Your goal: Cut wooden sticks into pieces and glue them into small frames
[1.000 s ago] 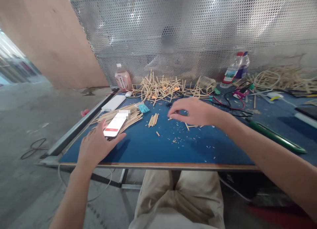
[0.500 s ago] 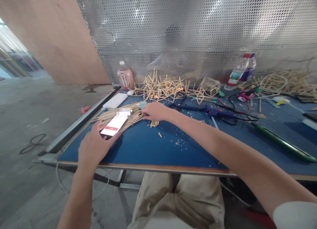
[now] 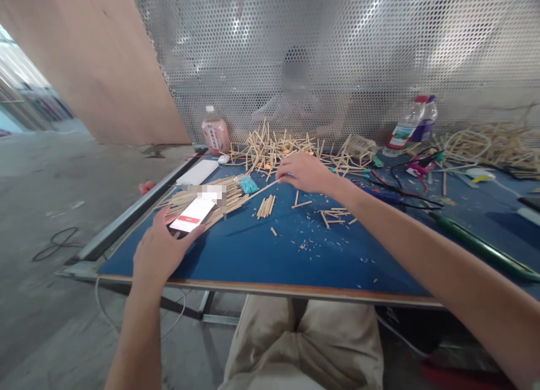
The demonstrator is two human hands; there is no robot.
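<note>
My left hand (image 3: 162, 246) grips the lower end of a smartphone (image 3: 192, 214) with a lit white screen, thumb on one side and fingers on the other. The phone lies over a bundle of long thin wooden sticks (image 3: 230, 207). Farther right, my right hand (image 3: 306, 173) pinches the end of one wooden stick (image 3: 261, 191), whose other end slants down to the bundle. A crumpled light-blue piece (image 3: 248, 184) sits at the bundle's right end. Short cut sticks (image 3: 266, 206) lie side by side below my right hand.
Behind is a tangled heap of joined sticks (image 3: 270, 145) against a perforated metal panel (image 3: 236, 52). Bottles (image 3: 215, 132) stand at the back. Blue tools with cables (image 3: 383, 196), a green-handled tool (image 3: 481, 246) and stick scraps (image 3: 335, 214) lie on the blue tabletop (image 3: 253, 260).
My right hand has moved right and away from the bundle, drawing a stick partly out. The light-blue piece and short sticks are uncovered. My left hand stays on the smartphone.
</note>
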